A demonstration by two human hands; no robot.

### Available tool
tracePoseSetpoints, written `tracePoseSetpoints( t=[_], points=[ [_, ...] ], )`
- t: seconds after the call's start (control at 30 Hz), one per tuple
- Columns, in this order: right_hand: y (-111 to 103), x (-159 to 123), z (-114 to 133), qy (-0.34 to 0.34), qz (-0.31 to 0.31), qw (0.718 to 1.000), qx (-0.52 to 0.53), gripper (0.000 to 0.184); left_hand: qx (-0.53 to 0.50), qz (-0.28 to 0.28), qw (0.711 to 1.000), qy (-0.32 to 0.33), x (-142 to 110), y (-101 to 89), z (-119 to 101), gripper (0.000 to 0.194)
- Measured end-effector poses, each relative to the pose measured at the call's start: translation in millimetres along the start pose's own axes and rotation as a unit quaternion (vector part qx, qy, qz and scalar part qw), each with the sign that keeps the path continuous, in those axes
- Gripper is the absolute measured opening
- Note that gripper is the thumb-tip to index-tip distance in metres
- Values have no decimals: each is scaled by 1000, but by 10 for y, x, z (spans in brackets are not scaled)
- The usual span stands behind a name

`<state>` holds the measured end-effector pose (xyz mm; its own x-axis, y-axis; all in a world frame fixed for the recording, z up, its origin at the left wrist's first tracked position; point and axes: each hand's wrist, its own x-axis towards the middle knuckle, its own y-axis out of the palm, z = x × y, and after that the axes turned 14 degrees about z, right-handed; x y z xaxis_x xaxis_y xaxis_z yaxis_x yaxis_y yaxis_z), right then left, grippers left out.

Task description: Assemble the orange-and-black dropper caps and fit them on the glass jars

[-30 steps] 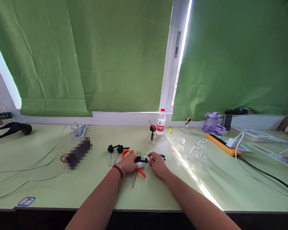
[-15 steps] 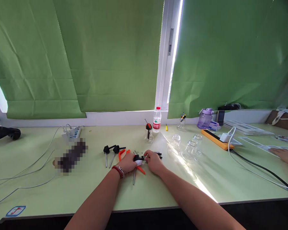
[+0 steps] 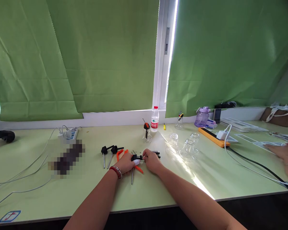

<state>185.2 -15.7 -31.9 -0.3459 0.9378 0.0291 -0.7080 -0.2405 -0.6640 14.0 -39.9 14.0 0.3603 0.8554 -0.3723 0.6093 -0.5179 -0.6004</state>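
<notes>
My left hand is closed round a black-headed part with a narrow black end pointing right; a white covering shows on the thumb. My right hand pinches at the narrow end of that part, and what lies between its fingertips is too small to make out. A silver rod extends toward me from below the left hand. Around the hands lie orange handle-like pieces and, beyond the right hand, black parts with a coil spring. Two black-headed pieces with silver rods stand to the left.
A glass jar with screwdriver-like tools and a water bottle stand behind. Upturned glass jars, an orange power strip and a purple bottle are on the right. Another person's hand is at far right. Cables lie left.
The view has shifted slightly, so the things on the table appear a little further left. Both hands keep their hold on the black-headed part. At far right, more of the other person's hands shows.
</notes>
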Motion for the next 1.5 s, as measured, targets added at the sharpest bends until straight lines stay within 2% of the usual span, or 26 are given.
tracePoseSetpoints(
  t=[0.47,1.17,1.5],
  points=[
    [-14,3,-13,8,0,1000,-3,18,-18,7,1000,12,28,-2,31,35],
    [-32,-58,72,18,-3,999,-29,21,-12,13,1000,-7,-18,-5,-13,36],
    [-28,-46,33,6,-3,999,-34,18,-21,17,1000,-12,-16,2,-20,36]
  ],
)
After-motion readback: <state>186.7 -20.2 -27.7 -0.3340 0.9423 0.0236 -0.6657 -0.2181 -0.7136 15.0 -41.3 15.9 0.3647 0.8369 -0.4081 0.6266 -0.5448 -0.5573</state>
